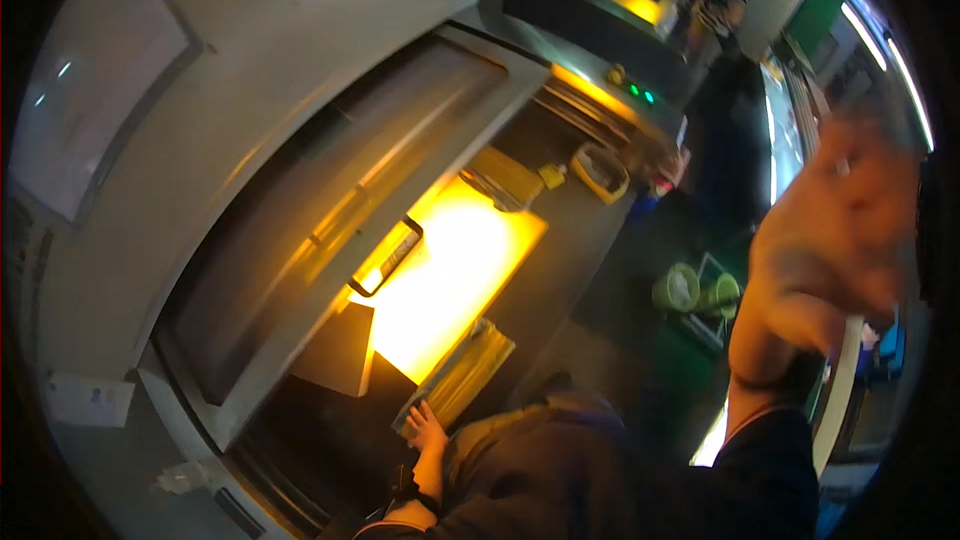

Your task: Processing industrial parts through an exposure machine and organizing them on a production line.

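Observation:
My left hand (427, 427) is low in the view, its fingers spread and resting at the near end of a long yellowish bundle (468, 372), which lies along the front edge of a brightly glowing yellow panel (470, 250). The bundle's exact kind is unclear. My right hand (835, 230) is raised close to the camera on the right, away from the machine. Motion smears its fingers, and nothing can be made out in it. A pale sheet (345, 348) lies at the panel's near left corner. A black-rimmed handle (387, 257) sits at the panel's left edge.
A large grey machine with a long lid (340, 210) stands on the left. Beyond the panel lie a flat brown block (505, 178) and a round yellow-rimmed container (600, 172). Green bins (680, 287) stand on the floor. Another person (725, 5) is at a far machine.

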`<state>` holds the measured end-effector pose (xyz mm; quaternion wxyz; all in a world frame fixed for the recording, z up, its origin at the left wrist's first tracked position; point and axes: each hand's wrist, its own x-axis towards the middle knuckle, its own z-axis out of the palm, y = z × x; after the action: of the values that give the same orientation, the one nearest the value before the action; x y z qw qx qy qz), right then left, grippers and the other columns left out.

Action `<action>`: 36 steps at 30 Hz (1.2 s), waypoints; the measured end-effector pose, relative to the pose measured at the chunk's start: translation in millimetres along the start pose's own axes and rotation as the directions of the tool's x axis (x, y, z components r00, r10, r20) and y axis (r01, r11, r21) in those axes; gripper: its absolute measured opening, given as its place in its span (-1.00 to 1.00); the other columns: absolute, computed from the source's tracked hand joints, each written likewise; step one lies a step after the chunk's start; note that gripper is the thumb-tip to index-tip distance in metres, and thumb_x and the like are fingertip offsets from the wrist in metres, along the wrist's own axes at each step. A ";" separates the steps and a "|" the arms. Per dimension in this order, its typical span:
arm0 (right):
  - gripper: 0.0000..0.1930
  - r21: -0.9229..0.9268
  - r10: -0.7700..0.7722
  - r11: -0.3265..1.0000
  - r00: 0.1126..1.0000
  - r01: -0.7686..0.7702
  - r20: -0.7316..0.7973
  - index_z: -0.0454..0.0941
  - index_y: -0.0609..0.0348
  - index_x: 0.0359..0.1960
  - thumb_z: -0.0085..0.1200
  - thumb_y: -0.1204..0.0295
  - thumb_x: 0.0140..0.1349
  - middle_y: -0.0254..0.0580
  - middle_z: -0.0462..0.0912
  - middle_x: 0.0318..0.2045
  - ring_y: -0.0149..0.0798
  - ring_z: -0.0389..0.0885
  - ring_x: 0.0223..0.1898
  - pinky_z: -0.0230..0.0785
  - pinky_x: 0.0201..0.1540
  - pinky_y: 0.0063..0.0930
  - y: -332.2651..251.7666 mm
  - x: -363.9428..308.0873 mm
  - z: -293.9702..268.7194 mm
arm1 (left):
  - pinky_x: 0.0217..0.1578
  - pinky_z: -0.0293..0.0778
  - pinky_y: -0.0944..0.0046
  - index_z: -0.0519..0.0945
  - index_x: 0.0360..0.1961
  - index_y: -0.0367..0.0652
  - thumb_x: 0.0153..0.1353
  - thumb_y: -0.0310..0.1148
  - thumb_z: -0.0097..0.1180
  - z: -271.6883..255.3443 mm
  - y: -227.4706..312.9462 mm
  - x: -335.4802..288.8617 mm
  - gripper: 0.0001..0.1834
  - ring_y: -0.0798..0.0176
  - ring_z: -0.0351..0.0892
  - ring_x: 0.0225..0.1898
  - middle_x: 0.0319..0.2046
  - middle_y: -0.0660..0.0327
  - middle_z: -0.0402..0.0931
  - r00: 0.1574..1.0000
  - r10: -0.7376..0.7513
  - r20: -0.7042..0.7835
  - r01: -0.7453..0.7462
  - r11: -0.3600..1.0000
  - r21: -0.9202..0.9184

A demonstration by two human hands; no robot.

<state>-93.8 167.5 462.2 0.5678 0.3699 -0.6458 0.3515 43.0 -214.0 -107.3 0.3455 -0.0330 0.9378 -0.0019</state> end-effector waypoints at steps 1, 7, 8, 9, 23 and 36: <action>-0.75 -0.220 0.216 0.964 0.923 -0.150 0.318 0.52 -0.04 -0.21 -0.10 0.13 0.40 0.03 0.49 -0.02 -0.01 0.57 -0.18 0.44 -0.24 -0.06 22.6 -58.2 -31.1 | 0.14 0.40 -0.10 0.19 0.39 -0.09 -0.01 -0.22 0.34 -7.4 5.6 -1.8 -0.08 -0.16 -0.12 0.45 0.41 -0.08 -0.06 0.993 -0.077 0.093 0.079 0.997 -0.017; -0.66 -0.426 0.954 0.291 0.292 -0.857 0.065 0.34 0.19 -0.56 -0.19 0.36 0.42 -0.18 0.34 -0.59 -0.22 0.32 -0.53 0.14 -0.43 -0.32 -32.3 -345.1 -125.8 | 0.07 0.37 -0.17 0.37 0.23 -0.17 0.27 0.08 0.05 10.9 35.8 66.4 -0.34 -0.07 0.50 0.05 0.08 0.05 0.49 0.988 0.138 0.066 0.085 -0.133 -0.988; -0.72 -0.606 0.936 0.338 0.325 -0.720 0.136 0.38 0.19 -0.54 -0.14 0.42 0.37 -0.13 0.39 -0.56 -0.09 0.39 -0.50 0.22 -0.41 -0.25 -54.7 -393.2 -152.8 | 0.04 0.37 -0.18 0.41 0.19 -0.15 0.33 0.13 -0.05 -51.2 64.7 39.3 -0.37 -0.02 0.49 0.08 0.07 0.05 0.49 0.960 0.246 0.134 0.227 -0.399 -0.888; -0.81 -0.600 0.929 0.367 0.253 -0.711 0.268 0.45 0.17 -0.48 -0.09 0.44 0.32 -0.10 0.47 -0.50 -0.03 0.47 -0.43 0.29 -0.35 -0.22 -64.1 -415.4 -156.3 | 0.04 0.37 -0.18 0.41 0.19 -0.15 0.33 0.13 -0.05 -71.0 71.1 30.1 -0.37 -0.02 0.49 0.08 0.07 0.05 0.49 0.969 0.223 0.106 0.191 -0.406 -0.894; -0.59 -0.160 0.015 0.561 -0.183 -0.812 0.983 0.49 0.20 -0.30 -0.25 0.11 0.44 0.08 0.60 -0.36 0.12 0.60 -0.22 0.38 -0.12 -0.02 -43.6 -483.3 -128.8 | -0.30 0.37 0.10 0.26 -0.74 0.02 0.33 0.33 -0.44 -70.8 237.8 -145.6 -0.29 0.26 0.32 -0.55 -0.70 0.33 0.24 0.967 -0.255 0.023 -0.256 -0.966 0.048; -0.45 -0.355 0.592 0.760 0.354 -0.545 0.724 0.41 0.07 0.19 -0.07 -0.02 0.31 -0.06 0.41 0.24 -0.03 0.31 0.29 0.18 0.28 0.03 137.4 -463.2 84.9 | 0.17 0.31 -0.04 0.43 -0.21 -0.21 0.29 0.36 -0.25 -280.2 236.1 -307.6 -0.28 0.15 0.45 -0.07 -0.25 0.16 0.46 0.681 -0.325 -0.656 -0.374 -0.925 0.069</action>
<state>-216.8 195.5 -11.8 0.0639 0.2247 -0.9243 0.3018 80.6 35.7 299.1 -0.1962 0.0116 0.1125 0.9740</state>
